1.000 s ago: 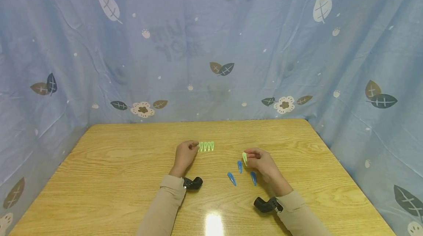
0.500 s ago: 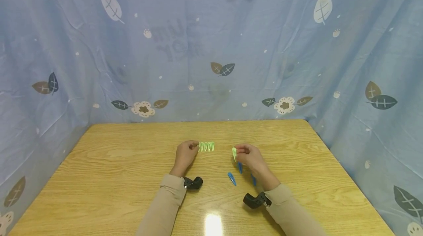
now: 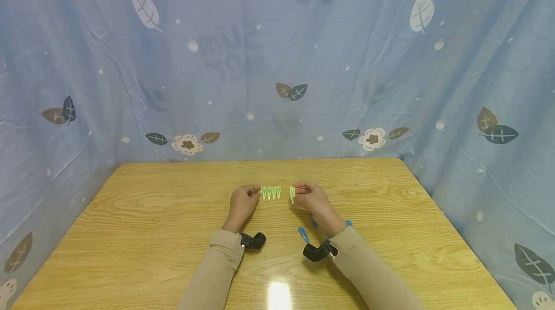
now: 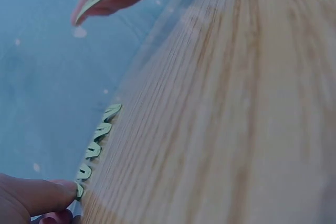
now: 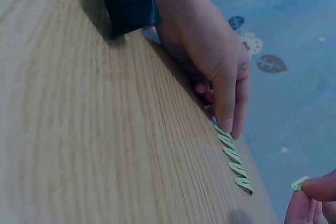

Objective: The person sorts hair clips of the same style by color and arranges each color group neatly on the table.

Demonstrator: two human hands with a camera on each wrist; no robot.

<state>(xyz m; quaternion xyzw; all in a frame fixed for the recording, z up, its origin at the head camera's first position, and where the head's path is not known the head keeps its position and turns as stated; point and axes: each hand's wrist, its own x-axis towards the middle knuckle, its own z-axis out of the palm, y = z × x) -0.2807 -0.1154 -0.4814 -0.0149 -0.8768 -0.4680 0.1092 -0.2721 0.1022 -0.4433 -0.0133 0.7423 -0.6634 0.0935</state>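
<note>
Several light-green snap hair clips [image 3: 270, 193] lie side by side in a row on the wooden table. At the row's left end my left hand [image 3: 243, 205] pinches the end clip [image 4: 79, 190] between thumb and finger, partly covering it. My right hand [image 3: 314, 202] holds another green hair clip [image 3: 292, 195] by thumb and fingertips, a short way right of the row. In the left wrist view this held clip [image 4: 93, 4] is raised off the table. Blue hair clips [image 3: 303, 235] lie below and beside the right hand, partly hidden by its wrist and sleeve.
The wooden table [image 3: 173, 233] reaches back to a blue patterned curtain [image 3: 243, 59] that also hangs at both sides. Black wrist cameras [image 3: 253, 240] sit on both wrists. Another blue clip [image 3: 349, 222] peeks out beside the right sleeve.
My right hand has moved left and slightly away from me with the green clip, toward the row. One blue clip near its wrist has shifted right. The left hand has stayed put.
</note>
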